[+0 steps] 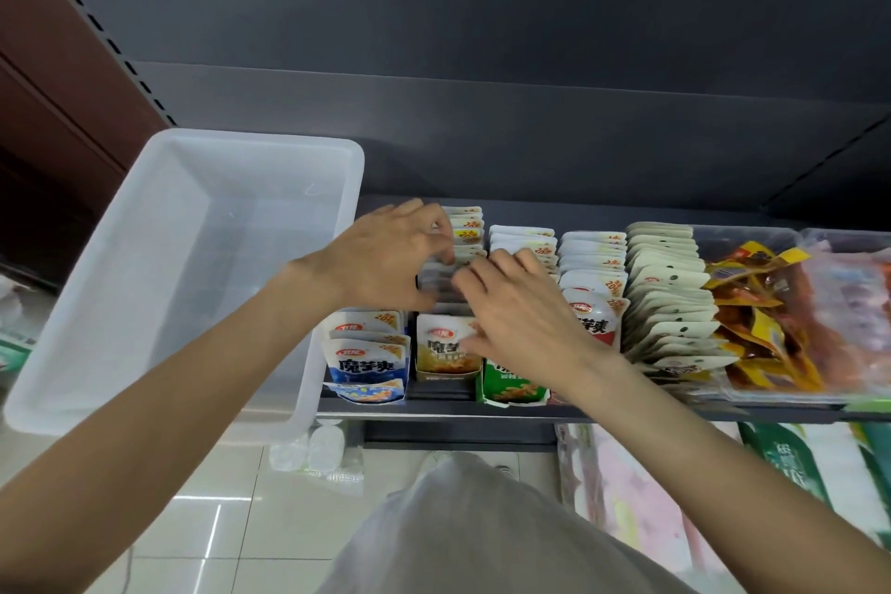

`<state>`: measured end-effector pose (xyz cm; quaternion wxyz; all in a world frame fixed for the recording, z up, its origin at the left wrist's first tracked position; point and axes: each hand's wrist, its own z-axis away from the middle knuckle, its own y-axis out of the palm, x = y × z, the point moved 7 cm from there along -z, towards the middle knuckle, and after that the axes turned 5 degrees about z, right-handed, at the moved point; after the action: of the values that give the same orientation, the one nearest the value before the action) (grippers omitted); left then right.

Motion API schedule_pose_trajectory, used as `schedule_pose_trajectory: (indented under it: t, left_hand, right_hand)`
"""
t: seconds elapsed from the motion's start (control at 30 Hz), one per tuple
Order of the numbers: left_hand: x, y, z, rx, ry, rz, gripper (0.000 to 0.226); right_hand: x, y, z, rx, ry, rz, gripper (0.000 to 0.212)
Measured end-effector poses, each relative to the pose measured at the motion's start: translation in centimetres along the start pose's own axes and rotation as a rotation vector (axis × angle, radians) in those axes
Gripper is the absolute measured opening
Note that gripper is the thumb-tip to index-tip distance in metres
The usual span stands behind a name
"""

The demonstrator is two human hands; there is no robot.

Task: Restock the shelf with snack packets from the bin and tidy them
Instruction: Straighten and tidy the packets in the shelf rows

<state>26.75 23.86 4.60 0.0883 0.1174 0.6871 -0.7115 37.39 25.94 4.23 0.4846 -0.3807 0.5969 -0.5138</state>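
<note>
Your left hand (385, 256) curls over the yellow-packet row (460, 236), fingertips pinching the top edges of the standing packets, while your right hand (518, 314) lies just beside it with fingers spread and fairly straight, pressing on the packet tops from the right; motion blur hides exactly which packet each finger meets. The two hands nearly touch over that one row. The row's long axis runs away from you, front to back on the shelf (434, 405), so squaring it up likely means sliding along that line, and your left hand sits nearer the back end. Both forearms reach in from below, converging, wrists bent slightly down. To the left, the bin (193, 256) rests tilted at the shelf's end and looks empty, so restocking seems done and tidying remains. Blue packets (366, 352), a green packet (511, 386) and further rows stand alongside.
</note>
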Motion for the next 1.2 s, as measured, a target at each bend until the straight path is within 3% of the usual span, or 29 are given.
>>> schedule_pose_trajectory:
  t: [0.13,0.3,0.53,0.6,0.7,0.87,1.0,1.2]
  left_hand:
    - [0.4,0.0,-0.4,-0.026,-0.041,-0.054,0.032]
    - [0.2,-0.1,-0.2,-0.076,0.013,-0.025,0.008]
    - [-1.0,-1.1,2.2,-0.13,0.243,0.043,0.008]
    - [-0.3,-1.0,2.5,-0.139,0.202,0.033,0.019]
    - [1.2,-1.3,2.5,-0.181,0.005,0.098,0.05]
    - [2.8,-0.2,-0.8,-0.045,-0.289,0.3,0.052]
    - [2.8,1.6,-3.7,0.119,-0.29,0.323,0.042]
    - [1.9,1.5,-3.4,0.075,-0.16,0.235,0.034]
  right_hand:
    - [0.1,-0.8,-0.8,-0.096,0.077,0.038,0.051]
    - [0.0,-0.7,-0.4,-0.153,0.147,0.007,0.04]
    - [0.9,-1.3,1.0,-0.291,0.139,-0.096,0.021]
    - [1.3,-0.9,1.4,-0.283,0.128,-0.084,0.021]
    - [0.2,0.0,2.0,-0.235,0.194,-0.187,0.046]
    - [-2.2,-0.2,2.5,-0.213,0.268,-0.26,0.057]
    - [-1.5,0.4,1.9,-0.206,0.241,-0.197,0.042]
    - [-0.9,0.3,2.5,-0.239,0.281,-0.277,0.029]
